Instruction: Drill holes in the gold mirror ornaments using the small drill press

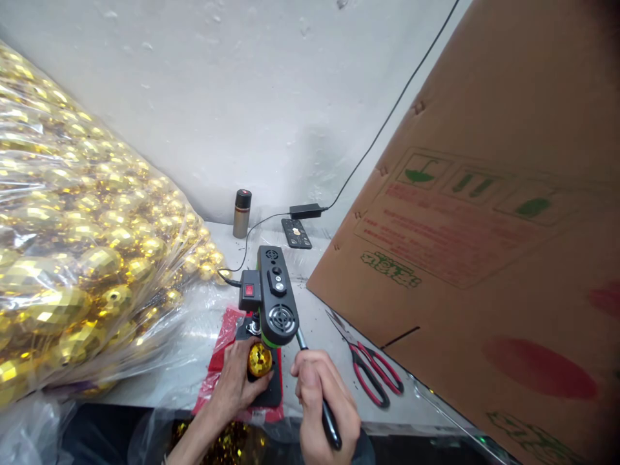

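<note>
My left hand has its thumb and fingers closed around a gold faceted ball. The ball sits over the black base of a small press machine, close by the rounded front end of its head. Wrapped round the black lever handle is my right hand; a metal rod joins the handle to the machine. On the machine's left side is a box with a red switch. Red plastic sheeting lies under the base.
Clear plastic full of gold balls fills the left. Red-and-black scissors lie beside a large cardboard box at right. Behind the machine are a black-capped bottle, a dark patterned card-like item and a corded power adapter.
</note>
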A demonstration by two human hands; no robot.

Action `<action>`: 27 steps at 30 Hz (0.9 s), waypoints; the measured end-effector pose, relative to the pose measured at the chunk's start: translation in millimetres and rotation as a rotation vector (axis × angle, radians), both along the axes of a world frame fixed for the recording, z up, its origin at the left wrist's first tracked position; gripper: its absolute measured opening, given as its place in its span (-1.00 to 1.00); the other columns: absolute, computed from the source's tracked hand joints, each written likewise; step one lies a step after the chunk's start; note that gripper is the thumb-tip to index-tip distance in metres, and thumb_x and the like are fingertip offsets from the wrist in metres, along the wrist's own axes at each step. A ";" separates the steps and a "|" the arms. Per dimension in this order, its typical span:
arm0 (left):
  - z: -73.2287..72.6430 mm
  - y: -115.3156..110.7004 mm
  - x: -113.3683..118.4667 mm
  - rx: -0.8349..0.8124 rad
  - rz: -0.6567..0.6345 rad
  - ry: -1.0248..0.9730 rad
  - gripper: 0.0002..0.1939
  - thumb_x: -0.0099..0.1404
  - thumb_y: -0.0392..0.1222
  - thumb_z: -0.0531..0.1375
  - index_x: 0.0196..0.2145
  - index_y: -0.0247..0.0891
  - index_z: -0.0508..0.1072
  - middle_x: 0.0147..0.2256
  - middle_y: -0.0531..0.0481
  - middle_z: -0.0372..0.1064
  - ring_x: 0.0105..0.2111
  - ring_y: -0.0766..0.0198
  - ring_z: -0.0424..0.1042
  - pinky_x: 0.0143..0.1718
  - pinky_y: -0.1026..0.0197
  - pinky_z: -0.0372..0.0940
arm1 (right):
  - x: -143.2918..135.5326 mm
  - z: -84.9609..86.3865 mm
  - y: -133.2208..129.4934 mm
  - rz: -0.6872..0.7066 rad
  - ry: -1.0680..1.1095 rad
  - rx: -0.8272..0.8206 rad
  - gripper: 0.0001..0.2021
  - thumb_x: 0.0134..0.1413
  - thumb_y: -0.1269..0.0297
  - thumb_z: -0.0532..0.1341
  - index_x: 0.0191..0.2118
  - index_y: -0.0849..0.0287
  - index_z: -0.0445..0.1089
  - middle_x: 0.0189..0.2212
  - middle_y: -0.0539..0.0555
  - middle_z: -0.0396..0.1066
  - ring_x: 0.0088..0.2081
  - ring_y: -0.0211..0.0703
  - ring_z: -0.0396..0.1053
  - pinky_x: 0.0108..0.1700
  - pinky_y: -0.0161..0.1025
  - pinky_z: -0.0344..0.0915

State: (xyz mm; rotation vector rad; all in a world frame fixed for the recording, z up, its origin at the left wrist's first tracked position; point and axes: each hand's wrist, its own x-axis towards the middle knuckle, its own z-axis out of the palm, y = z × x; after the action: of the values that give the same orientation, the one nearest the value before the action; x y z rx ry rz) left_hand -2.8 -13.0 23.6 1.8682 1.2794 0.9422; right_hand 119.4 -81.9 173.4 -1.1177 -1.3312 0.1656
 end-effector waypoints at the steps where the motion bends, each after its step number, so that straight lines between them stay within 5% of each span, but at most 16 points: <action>1: 1.2 1.1 0.1 -0.005 -0.008 0.017 -0.59 0.17 0.00 0.36 -0.05 -0.20 0.53 -0.15 -0.21 0.57 -0.08 -0.20 0.54 0.01 -0.23 0.41 | -1.3 -0.2 -0.4 -0.014 0.021 -0.005 -0.74 0.43 0.47 0.05 -0.34 0.10 0.30 -0.45 -0.06 0.31 -0.49 -0.33 0.24 -0.47 -0.34 0.13; 8: 2.4 0.1 -1.1 -0.028 -0.031 0.080 -0.60 0.16 -0.02 0.36 -0.07 -0.20 0.51 -0.20 -0.16 0.52 -0.13 -0.15 0.49 -0.02 -0.15 0.38 | 5.4 -22.4 -0.3 0.039 -0.103 0.060 -0.72 0.42 0.49 0.03 -0.36 0.10 0.28 -0.47 -0.04 0.33 -0.46 -0.29 0.33 -0.41 -0.31 0.21; 15: 3.2 0.0 0.3 -0.012 -0.021 0.086 -0.62 0.17 0.02 0.37 -0.11 -0.18 0.50 -0.24 -0.11 0.52 -0.18 -0.08 0.48 -0.07 -0.08 0.39 | -7.7 -52.2 -2.6 -0.099 0.024 0.048 -0.67 0.46 0.42 -0.03 -0.39 0.08 0.25 -0.44 -0.03 0.34 -0.41 -0.23 0.32 -0.31 -0.22 0.20; 27: 4.2 -0.4 0.6 -0.026 -0.011 0.096 -0.64 0.14 -0.03 0.37 -0.12 -0.18 0.51 -0.24 -0.12 0.52 -0.18 -0.11 0.50 -0.07 -0.08 0.39 | -9.2 -57.3 -1.4 -0.141 0.032 0.040 -0.65 0.50 0.35 -0.07 -0.39 0.07 0.24 -0.44 -0.09 0.35 -0.41 -0.27 0.34 -0.23 -0.24 0.23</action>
State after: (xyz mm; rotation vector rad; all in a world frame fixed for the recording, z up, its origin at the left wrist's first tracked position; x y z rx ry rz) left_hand -2.1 -13.4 27.8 1.9186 1.3305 0.8347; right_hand 110.2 -83.3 116.2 -1.1662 -1.2175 0.0526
